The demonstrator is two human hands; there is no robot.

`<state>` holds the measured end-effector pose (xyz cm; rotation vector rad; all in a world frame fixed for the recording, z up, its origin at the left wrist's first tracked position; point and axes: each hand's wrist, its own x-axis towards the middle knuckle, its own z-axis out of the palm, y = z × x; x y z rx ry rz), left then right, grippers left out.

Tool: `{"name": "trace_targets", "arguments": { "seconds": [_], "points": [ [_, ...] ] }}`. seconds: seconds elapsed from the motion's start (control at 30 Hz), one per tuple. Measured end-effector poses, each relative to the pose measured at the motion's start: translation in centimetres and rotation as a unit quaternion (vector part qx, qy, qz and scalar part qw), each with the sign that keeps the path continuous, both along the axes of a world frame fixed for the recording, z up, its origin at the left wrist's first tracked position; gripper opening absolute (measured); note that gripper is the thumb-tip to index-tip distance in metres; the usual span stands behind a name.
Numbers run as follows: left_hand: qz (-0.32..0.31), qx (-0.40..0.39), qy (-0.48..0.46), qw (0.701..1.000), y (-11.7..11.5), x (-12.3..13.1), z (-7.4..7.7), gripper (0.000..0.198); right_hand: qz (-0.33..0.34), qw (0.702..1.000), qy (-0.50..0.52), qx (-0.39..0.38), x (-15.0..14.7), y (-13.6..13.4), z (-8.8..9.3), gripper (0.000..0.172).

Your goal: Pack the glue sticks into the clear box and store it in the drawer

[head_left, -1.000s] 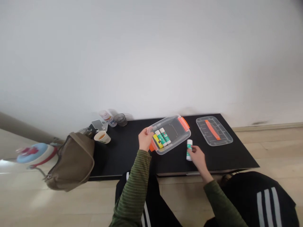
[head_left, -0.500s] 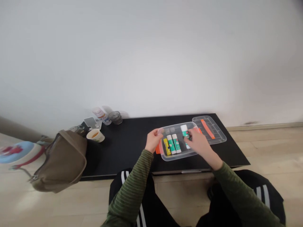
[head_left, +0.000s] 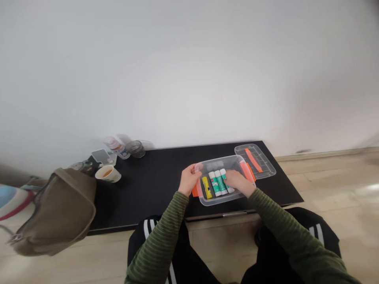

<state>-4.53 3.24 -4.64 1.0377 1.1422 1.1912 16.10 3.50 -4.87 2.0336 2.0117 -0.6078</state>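
Black table (head_left: 142,197), clear plastic box (head_left: 220,159) under both hands: light, stiff, slick walls; take by rim. Left hand (head_left: 189,180) clamps box's left end, fingers (head_left: 197,167) hooked over rim. Right hand (head_left: 238,180) inside box, fingers (head_left: 232,177) curled on rightmost white-and-teal glue stick (head_left: 227,186), looks grasped. Three more sticks just left of those fingers, yellow glue stick (head_left: 207,187) farthest. Sticks light, rigid, likely to roll; pinch barrel. Clear lid (head_left: 257,159) with orange strip beyond right fingers.

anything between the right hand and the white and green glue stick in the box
Nothing visible: the right hand touches the white-and-green glue stick at the right of the row in the clear plastic box with orange clips.
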Motion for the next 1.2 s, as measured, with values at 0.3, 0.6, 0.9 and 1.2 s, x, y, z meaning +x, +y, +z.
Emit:
{"name": "trace_targets", "arguments": {
  "seconds": [0.3,0.6,0.9,1.2],
  "points": [
    [-0.007,0.004,-0.003,1.0,0.9,-0.3,-1.1,0.041,0.034,0.991,0.05,0.116,1.7,-0.7,2.6,0.028],
    [0.034,-0.019,-0.011,0.999,2.2,-0.5,-2.2,0.04,-0.021,0.934,0.143,0.326,11.9,-1.8,4.1,0.024],
    [0.045,-0.035,0.013,0.998,1.4,-0.4,-1.6,0.035,0.009,0.995,0.002,0.103,16.6,-0.9,-3.0,0.025],
    [0.049,-0.039,-0.007,0.998,1.0,-0.5,-1.9,0.043,0.093,0.992,-0.02,0.088,15.9,-2.1,-3.5,0.024]
  ]
}}
